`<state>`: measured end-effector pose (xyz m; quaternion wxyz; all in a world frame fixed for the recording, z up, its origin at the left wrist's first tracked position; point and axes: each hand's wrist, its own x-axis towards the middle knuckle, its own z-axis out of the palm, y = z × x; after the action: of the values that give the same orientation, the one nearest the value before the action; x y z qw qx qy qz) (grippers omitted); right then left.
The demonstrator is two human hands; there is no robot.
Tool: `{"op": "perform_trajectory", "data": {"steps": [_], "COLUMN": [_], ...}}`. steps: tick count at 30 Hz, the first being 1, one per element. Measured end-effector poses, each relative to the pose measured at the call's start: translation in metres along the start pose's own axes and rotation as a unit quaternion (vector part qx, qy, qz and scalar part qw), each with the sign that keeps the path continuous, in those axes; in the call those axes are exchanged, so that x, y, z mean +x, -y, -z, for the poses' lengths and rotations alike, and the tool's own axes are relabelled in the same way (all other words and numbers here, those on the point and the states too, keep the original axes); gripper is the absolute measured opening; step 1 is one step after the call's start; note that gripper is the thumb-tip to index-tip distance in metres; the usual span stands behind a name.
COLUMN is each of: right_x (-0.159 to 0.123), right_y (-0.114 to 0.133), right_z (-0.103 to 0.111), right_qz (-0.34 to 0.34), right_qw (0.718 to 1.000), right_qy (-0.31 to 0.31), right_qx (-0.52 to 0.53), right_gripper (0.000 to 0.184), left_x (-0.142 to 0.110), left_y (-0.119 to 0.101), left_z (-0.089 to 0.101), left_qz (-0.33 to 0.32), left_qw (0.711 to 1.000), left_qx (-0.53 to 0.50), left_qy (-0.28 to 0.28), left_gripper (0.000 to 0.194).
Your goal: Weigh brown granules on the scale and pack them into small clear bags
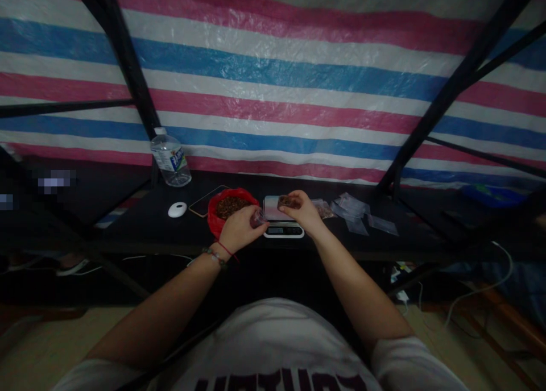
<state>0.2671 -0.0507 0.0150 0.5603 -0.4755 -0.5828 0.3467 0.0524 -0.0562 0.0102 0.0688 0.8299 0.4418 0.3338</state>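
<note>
A small kitchen scale (pixel 283 227) sits on the dark table (pixel 140 223) in front of me. My right hand (pixel 301 209) is closed over its platform, pinching a small clear bag of brown bits (pixel 286 200). My left hand (pixel 239 227) is curled beside the scale's left edge, gripping a small clear item (pixel 257 216) I cannot name. Just behind my left hand lies an open red bag (pixel 214 220) filled with brown pieces (pixel 230 206).
A water bottle (pixel 170 158) stands at the back left, with a white mouse (pixel 177 209) and a phone (pixel 206 200) near it. Several empty clear bags (pixel 360 212) lie right of the scale. Black frame poles (pixel 123 61) cross a striped tarp (pixel 277 67). Cables (pixel 478 294) hang at right.
</note>
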Motion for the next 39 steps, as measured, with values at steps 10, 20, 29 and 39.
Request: {"op": "perform_trajectory", "data": {"steps": [10, 20, 29, 39], "right_x": [-0.02, -0.025, -0.026, -0.031], "right_y": [0.011, 0.012, 0.004, 0.007], "right_z": [-0.004, -0.006, -0.008, -0.011], "right_qz": [-0.003, -0.016, -0.008, 0.014], "right_qw": [0.997, 0.998, 0.998, 0.991], "right_qy": [0.022, 0.035, 0.061, 0.123], "right_qx": [0.07, 0.043, 0.0, -0.057], "right_gripper": [0.043, 0.047, 0.044, 0.039], "left_x": [-0.001, -0.002, -0.001, -0.002], "left_y": [-0.004, -0.009, -0.012, -0.017], "left_z": [-0.002, 0.004, 0.006, 0.009], "left_qz": [-0.019, -0.038, -0.042, -0.029], "left_qw": [1.0, 0.999, 0.998, 0.998], "left_qx": [0.016, 0.027, 0.045, 0.043], "left_qy": [0.017, 0.024, 0.028, 0.044], "left_gripper": [0.044, 0.042, 0.044, 0.039]}}
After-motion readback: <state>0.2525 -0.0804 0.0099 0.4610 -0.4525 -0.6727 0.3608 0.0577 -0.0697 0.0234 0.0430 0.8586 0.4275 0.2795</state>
